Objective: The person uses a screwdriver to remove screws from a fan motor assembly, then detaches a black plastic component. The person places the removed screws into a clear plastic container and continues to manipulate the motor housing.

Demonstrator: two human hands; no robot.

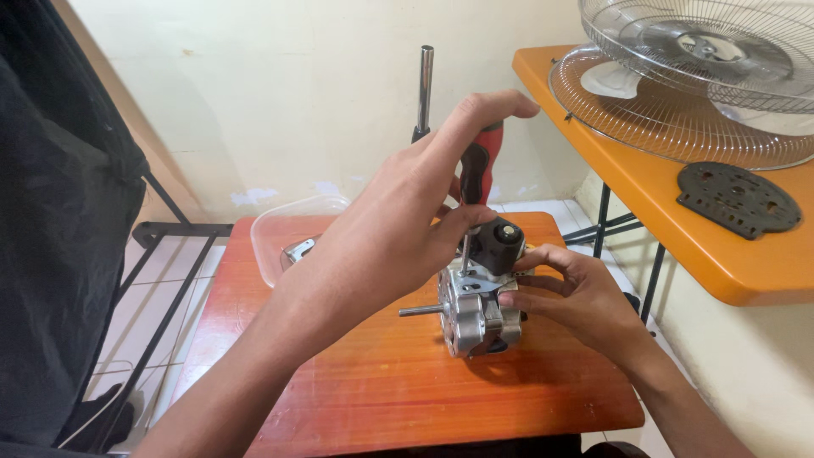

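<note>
**Screwdriver set upright on a small motor, motor steadied from the side**

The motor (475,314), a small metal block with a shaft sticking out toward nine o'clock, stands near the middle of the orange-red tabletop (381,390). A black cap (498,244) sits on its top at about one o'clock.

The left hand (398,229) reaches in from seven o'clock and holds a screwdriver (476,174) with a red and black handle. Its grip is clamped on the handle, the forefinger laid over the butt end, which appears to press the tool straight down. The thin blade runs vertically to the top face of the motor, just beside the black cap; the tip itself is too small to make out.

The right hand (568,297) comes in from four o'clock. Its grip is closed on the motor's right side, thumb and fingers touching the casing and the base of the cap, seemingly to stop the block from turning or tipping under the tool.

At eleven o'clock from the motor lies a clear plastic tray (292,225) with a small metal part (298,249) in it, within easy reach of the left hand. A metal rod (425,89) stands upright behind the hands at twelve o'clock.

At two o'clock, well apart, an orange shelf (721,254) carries two wire fan guards (678,93) and a flat black plate (738,199).
</note>
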